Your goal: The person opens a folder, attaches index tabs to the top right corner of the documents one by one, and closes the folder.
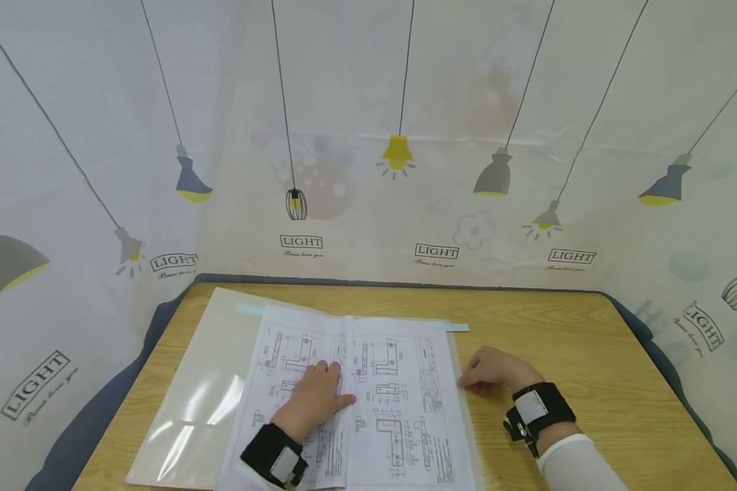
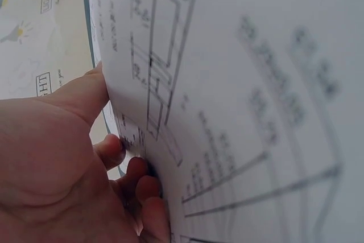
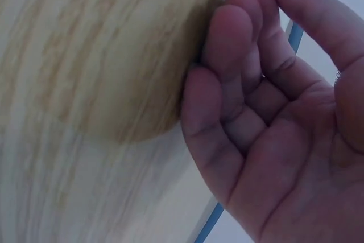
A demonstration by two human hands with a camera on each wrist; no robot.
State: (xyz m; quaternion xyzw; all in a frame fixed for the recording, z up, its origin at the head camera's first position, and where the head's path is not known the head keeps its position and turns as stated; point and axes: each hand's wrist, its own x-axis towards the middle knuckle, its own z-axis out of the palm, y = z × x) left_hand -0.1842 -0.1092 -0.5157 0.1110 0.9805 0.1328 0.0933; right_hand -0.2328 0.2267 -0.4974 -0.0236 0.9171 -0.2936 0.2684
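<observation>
A folder of clear sleeves lies spread on the table, its left cover cream and glossy. Printed technical drawings fill its left page and right page. My left hand rests across the left page beside the middle fold, thumb toward the fold and fingers loosely bent; in the left wrist view the printed sheet rises close beside the fingers. At the right page's outer edge, my right hand pinches the sleeve edge between thumb and forefinger. Its other fingers curl over the wood.
Pale blue tabs stick out at the top of the sleeves. The wooden table extends to the right and behind the folder. A fabric backdrop printed with lamps surrounds the table on three sides. Each wrist wears a black strap.
</observation>
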